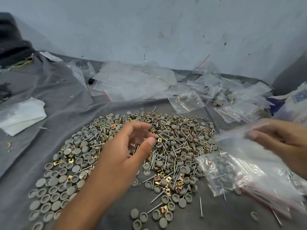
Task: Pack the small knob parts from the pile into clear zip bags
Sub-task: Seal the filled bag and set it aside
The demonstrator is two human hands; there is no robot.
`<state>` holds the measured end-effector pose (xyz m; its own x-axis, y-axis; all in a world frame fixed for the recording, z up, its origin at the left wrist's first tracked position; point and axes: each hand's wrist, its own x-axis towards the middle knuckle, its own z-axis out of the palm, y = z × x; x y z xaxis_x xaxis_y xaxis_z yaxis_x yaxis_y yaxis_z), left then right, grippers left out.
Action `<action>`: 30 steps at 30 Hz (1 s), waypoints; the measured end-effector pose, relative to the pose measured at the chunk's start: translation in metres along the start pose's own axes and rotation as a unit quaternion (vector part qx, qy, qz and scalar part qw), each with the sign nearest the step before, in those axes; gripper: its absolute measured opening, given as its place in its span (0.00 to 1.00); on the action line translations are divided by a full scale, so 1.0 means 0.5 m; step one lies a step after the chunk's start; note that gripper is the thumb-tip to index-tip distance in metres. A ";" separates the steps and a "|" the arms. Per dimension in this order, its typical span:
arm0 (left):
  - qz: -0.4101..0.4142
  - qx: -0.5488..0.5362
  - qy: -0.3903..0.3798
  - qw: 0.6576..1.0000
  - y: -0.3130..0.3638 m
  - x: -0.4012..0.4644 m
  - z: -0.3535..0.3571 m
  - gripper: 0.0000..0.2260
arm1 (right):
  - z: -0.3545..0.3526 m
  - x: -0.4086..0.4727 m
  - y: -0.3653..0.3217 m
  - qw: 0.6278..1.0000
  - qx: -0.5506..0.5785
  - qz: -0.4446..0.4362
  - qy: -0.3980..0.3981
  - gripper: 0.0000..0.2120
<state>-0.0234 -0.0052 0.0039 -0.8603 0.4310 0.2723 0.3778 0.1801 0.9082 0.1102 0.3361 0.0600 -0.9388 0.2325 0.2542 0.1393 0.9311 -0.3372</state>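
Hundreds of grey knob parts [79, 165], screws [172, 153] and brass clips [157, 178] crowd a grey cloth [49, 117], with bare fabric at its left and near edges. Over the pile's centre hangs the left hand [126, 151], fingers loosely curled, grasping nothing. Well right of it, the right hand [280, 138] grips a blurred clear zip bag [235, 140] above a stack of bags [269, 185].

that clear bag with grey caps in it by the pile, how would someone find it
Start at the big pile of parts on the grey cloth and go to its right edge. The filled bag lies flat there, under the blurred bag held by the right hand; only it shows grey caps and screws inside.
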 end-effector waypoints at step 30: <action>-0.027 -0.178 0.008 0.984 0.013 0.013 -0.011 0.07 | 0.253 0.029 -0.320 0.865 0.500 0.042 -0.007 0.16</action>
<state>-0.0284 -0.0059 0.0131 -0.8823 0.4143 0.2232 0.1905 -0.1192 0.9744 0.0346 0.1548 0.0030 -0.9432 0.2780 0.1821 -0.1282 0.2011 -0.9711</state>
